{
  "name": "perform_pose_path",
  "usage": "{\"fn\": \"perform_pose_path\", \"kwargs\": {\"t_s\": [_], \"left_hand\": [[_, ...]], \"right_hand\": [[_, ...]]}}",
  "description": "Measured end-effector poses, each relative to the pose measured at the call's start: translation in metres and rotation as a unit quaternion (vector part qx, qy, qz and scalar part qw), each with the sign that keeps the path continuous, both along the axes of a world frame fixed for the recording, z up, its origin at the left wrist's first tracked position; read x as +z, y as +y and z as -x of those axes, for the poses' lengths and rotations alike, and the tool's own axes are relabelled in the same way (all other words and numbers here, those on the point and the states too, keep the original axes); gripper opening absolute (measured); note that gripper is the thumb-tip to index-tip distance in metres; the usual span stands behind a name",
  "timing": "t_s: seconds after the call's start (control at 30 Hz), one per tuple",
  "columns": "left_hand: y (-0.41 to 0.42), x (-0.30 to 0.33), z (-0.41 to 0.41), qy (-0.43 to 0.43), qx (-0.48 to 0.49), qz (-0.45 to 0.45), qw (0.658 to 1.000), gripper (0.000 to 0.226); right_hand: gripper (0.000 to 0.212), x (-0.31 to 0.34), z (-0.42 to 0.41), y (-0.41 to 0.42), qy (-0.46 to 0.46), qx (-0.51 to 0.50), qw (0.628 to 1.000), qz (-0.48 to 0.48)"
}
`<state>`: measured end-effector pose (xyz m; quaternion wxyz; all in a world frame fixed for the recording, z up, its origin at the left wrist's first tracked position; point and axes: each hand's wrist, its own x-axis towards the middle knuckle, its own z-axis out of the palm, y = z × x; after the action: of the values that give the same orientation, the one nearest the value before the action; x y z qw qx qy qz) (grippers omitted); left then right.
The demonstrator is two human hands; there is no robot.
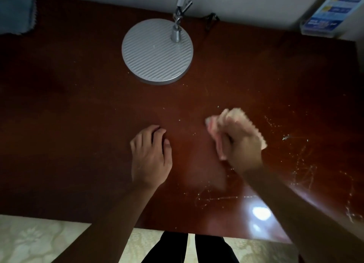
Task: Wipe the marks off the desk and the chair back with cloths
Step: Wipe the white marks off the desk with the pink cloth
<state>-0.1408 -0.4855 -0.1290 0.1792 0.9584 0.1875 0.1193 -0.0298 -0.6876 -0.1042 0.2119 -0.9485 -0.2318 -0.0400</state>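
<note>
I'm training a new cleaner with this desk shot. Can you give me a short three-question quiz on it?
1. True or false: the right hand grips a pink cloth.
2. Where do most white marks remain on the desk? A) left of the left hand B) right of the right hand C) behind the lamp base
3. Fill in: the blue cloth lies at the desk's far ____ corner.

Key: 1 true. 2 B. 3 left.
</note>
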Motion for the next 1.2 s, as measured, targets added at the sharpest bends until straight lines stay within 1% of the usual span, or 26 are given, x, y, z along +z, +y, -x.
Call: {"fn": "perform_pose_path", "kwargs": {"t_s": [0.03, 0.1, 0.17, 0.2, 0.3, 0.33, 0.4, 0.47, 0.5, 0.57, 0.6, 0.67, 0.73, 0.77, 0.8, 0.83, 0.87, 0.93, 1.0, 1.03, 1.07, 1.13, 1.2], "left_hand": [[0.001, 0.001, 0.0, 0.0, -0.001, -0.003, 1.0, 0.031], [0.002, 0.002, -0.001, 0.001, 0.0, -0.007, 1.0, 0.031], [0.0, 0.001, -0.001, 0.002, 0.001, -0.01, 1.0, 0.031], [0.0, 0.001, -0.001, 0.003, 0.002, -0.009, 1.0, 0.031], [-0.001, 0.0, 0.0, 0.009, 0.0, 0.001, 1.0, 0.032], [-0.001, 0.0, 0.0, 0.007, 0.001, 0.001, 1.0, 0.032], [0.0, 0.0, 0.0, 0.002, 0.001, -0.001, 1.0, 0.032], [0.0, 0.002, 0.0, 0.0, 0.001, 0.001, 1.0, 0.031], [0.0, 0.002, -0.001, 0.003, 0.001, 0.0, 1.0, 0.031], [0.001, 0.001, -0.001, 0.011, 0.001, -0.001, 1.0, 0.03], [0.001, 0.002, -0.001, 0.012, -0.002, 0.001, 1.0, 0.03], [0.001, 0.002, 0.001, 0.01, 0.0, 0.008, 1.0, 0.03], [0.001, 0.003, 0.0, 0.008, 0.0, 0.019, 1.0, 0.031], [0.001, 0.004, 0.001, 0.009, 0.001, 0.027, 1.0, 0.031], [0.001, 0.004, 0.001, 0.007, 0.0, 0.036, 0.999, 0.031], [0.001, 0.004, 0.001, 0.003, -0.002, 0.042, 0.999, 0.031], [0.001, 0.004, 0.002, -0.002, -0.005, 0.046, 0.999, 0.031], [0.002, 0.005, 0.003, -0.007, -0.005, 0.05, 0.999, 0.031], [0.002, 0.005, -0.001, -0.008, 0.0, 0.054, 0.998, 0.031], [0.002, 0.006, -0.001, -0.006, 0.002, 0.059, 0.998, 0.03], [0.002, 0.006, 0.0, -0.003, 0.001, 0.064, 0.998, 0.03], [0.001, 0.006, 0.002, 0.0, -0.001, 0.066, 0.998, 0.03], [0.002, 0.005, 0.002, 0.0, -0.001, 0.069, 0.998, 0.029]], "right_hand": [[0.024, -0.003, 0.02, 0.004, 0.006, 0.043, 0.999, -0.007], [0.03, -0.005, 0.047, 0.002, -0.022, 0.1, 0.994, -0.029], [0.028, -0.005, 0.035, -0.005, -0.047, 0.131, 0.99, -0.029], [0.027, -0.004, 0.021, -0.003, -0.046, 0.116, 0.992, -0.022], [0.017, -0.001, -0.032, 0.011, -0.014, -0.033, 0.999, 0.014], [0.013, -0.001, -0.04, 0.017, -0.007, -0.06, 0.998, 0.007], [0.012, -0.001, -0.029, 0.027, 0.024, -0.06, 0.998, -0.006], [0.02, -0.003, 0.01, 0.033, 0.059, 0.0, 0.998, -0.003], [0.029, -0.003, 0.033, 0.034, 0.057, 0.032, 0.998, -0.011], [0.046, -0.006, 0.06, 0.035, 0.001, 0.066, 0.997, -0.036], [0.046, -0.008, 0.059, 0.036, -0.029, 0.072, 0.996, -0.042], [0.033, -0.008, 0.04, 0.043, -0.053, 0.057, 0.997, -0.023], [0.022, -0.005, 0.005, 0.055, -0.023, -0.026, 0.999, -0.005], [0.018, -0.003, -0.007, 0.063, -0.008, -0.07, 0.997, -0.009], [0.018, -0.004, -0.009, 0.068, 0.006, -0.091, 0.996, -0.014], [0.019, -0.004, -0.003, 0.072, 0.018, -0.086, 0.996, -0.015], [0.023, -0.005, 0.01, 0.073, 0.021, -0.06, 0.998, -0.007], [0.032, -0.014, 0.038, 0.062, -0.014, 0.013, 1.0, -0.005], [0.036, -0.019, 0.026, 0.048, -0.045, 0.068, 0.996, -0.023], [0.033, -0.021, 0.01, 0.046, -0.046, 0.073, 0.996, -0.023], [0.026, -0.02, -0.008, 0.046, -0.046, 0.055, 0.997, -0.017], [0.013, -0.016, -0.038, 0.047, -0.046, -0.008, 0.999, -0.002], [0.011, -0.013, -0.037, 0.049, -0.046, -0.032, 0.998, -0.008]]}}
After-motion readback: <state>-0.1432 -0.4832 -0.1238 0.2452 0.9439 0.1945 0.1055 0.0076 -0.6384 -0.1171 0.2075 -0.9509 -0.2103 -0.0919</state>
